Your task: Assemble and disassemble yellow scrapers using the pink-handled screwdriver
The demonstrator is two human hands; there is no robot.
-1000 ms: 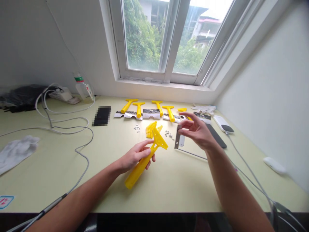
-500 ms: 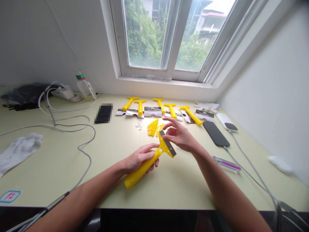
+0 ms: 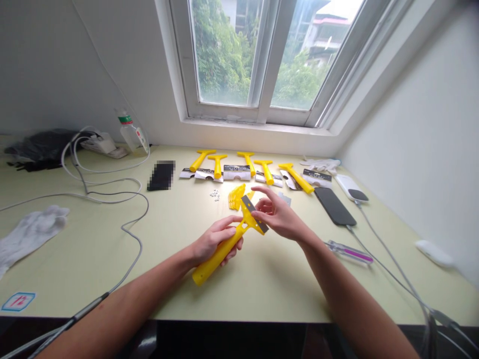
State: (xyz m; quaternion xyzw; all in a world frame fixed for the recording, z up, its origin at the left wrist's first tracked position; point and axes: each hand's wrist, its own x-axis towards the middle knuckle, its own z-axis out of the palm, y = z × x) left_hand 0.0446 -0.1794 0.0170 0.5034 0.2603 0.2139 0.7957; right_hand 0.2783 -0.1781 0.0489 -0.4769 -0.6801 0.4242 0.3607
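My left hand (image 3: 215, 243) is closed round the neck of a yellow scraper (image 3: 212, 264), whose handle slants down to the left. A flat grey blade (image 3: 248, 205) lies along the scraper's head, with holes showing in it. My right hand (image 3: 279, 215) pinches the blade near its middle between thumb and fingers. Just beyond the head lies a stack of yellow plastic pieces (image 3: 235, 196), partly hidden by the scraper and hand. Several small white nuts (image 3: 215, 194) are scattered left of the stack. Behind my right hand a flat grey piece (image 3: 285, 198) shows on the table.
Several more yellow scrapers (image 3: 265, 172) rest on packaging cards (image 3: 237, 172) below the window. To the right lie a phone (image 3: 335, 207), a white power bank (image 3: 351, 188) and a clear-handled screwdriver (image 3: 351, 253). Cables (image 3: 139, 239), a bottle (image 3: 132, 137) and a glove (image 3: 35, 234) are left.
The scraper head has moved slightly up and left, and its blade now shows more of its upper end. Both hands shifted a little with it and keep their grip.
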